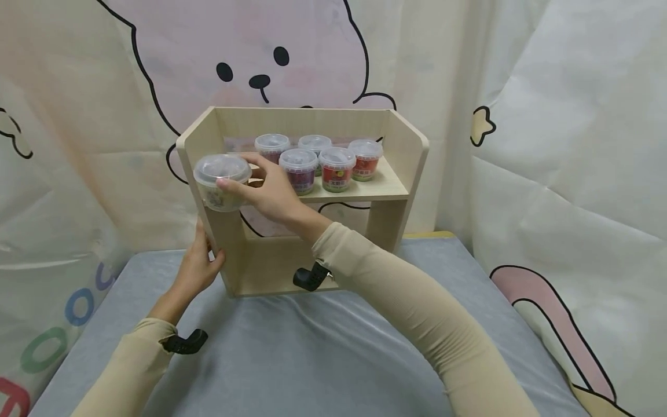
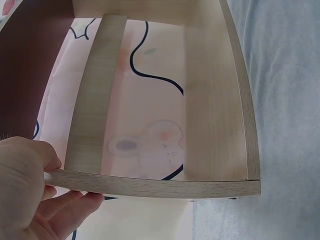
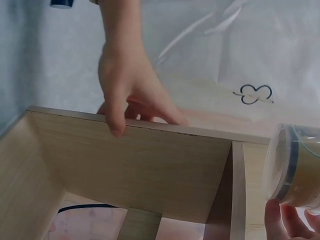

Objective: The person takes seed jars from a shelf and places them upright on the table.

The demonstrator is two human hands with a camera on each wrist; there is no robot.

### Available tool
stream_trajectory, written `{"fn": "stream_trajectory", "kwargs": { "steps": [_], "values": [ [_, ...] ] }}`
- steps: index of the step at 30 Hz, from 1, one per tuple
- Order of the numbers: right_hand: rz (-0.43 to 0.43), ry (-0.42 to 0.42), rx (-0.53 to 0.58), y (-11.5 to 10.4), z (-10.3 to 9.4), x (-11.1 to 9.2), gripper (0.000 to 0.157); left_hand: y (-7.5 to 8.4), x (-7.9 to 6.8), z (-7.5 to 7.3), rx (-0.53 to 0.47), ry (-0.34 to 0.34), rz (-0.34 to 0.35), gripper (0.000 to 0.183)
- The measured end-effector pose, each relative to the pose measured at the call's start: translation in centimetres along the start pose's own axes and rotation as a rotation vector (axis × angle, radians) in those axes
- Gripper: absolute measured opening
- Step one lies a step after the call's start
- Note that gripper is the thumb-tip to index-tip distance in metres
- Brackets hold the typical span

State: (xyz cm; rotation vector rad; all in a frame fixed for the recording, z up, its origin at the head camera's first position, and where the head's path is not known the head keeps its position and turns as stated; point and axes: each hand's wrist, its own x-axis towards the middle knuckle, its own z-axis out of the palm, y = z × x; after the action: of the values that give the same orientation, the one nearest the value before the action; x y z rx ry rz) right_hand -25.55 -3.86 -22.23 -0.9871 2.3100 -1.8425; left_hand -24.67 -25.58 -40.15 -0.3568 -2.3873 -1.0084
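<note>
My right hand (image 1: 273,191) grips a clear-lidded plastic cup (image 1: 221,182) with pale contents, in front of the left end of a small wooden shelf (image 1: 318,246). The same cup (image 3: 300,167) shows at the right edge of the right wrist view, fingertips against it. With thumb and fingers on either side, my left hand (image 1: 195,269) holds the shelf's left side panel (image 2: 150,186). On the upper board stand several lidded cups, among them a purple cup (image 1: 299,171) and a red cup (image 1: 337,169). Part of the held cup's far side is hidden.
The shelf stands on a table with a grey-blue cloth (image 1: 312,353). Behind it hangs a pale curtain (image 1: 438,69) with cartoon prints. Below the upper board is an open lower compartment with a back slat (image 2: 97,95). Each wrist wears a black camera mount (image 1: 311,277).
</note>
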Motion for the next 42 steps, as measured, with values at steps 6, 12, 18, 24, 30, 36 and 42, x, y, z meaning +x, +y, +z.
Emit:
{"fn": "stream_trajectory", "kwargs": {
  "steps": [6,12,18,24,30,36,42],
  "values": [
    [-0.012,-0.046,0.003,0.1,-0.1,-2.0,0.057,-0.2,-0.5,-0.3,-0.007,-0.004,-0.016,0.095],
    [-0.004,-0.079,0.018,0.8,-0.5,-3.9,0.058,-0.5,-0.9,-0.3,-0.004,0.013,-0.013,0.094],
    [0.003,-0.087,-0.009,2.4,-0.6,-4.8,0.057,-0.7,-0.8,-0.2,0.03,0.038,-0.01,0.096],
    [-0.033,-0.113,-0.025,4.0,-0.2,-5.7,0.059,-0.7,-0.8,-0.2,0.046,0.033,-0.016,0.096],
    [-0.018,-0.126,0.029,6.0,-0.3,-7.3,0.059,-0.6,-0.6,-0.1,0.056,0.031,0.012,0.096],
    [0.007,-0.119,0.075,9.0,0.0,-8.8,0.058,-0.3,-0.5,0.1,0.062,0.002,0.021,0.098],
    [0.044,-0.123,0.111,11.2,0.9,-9.8,0.059,-0.2,-0.4,0.2,0.069,0.011,0.031,0.1]
  ]
}}
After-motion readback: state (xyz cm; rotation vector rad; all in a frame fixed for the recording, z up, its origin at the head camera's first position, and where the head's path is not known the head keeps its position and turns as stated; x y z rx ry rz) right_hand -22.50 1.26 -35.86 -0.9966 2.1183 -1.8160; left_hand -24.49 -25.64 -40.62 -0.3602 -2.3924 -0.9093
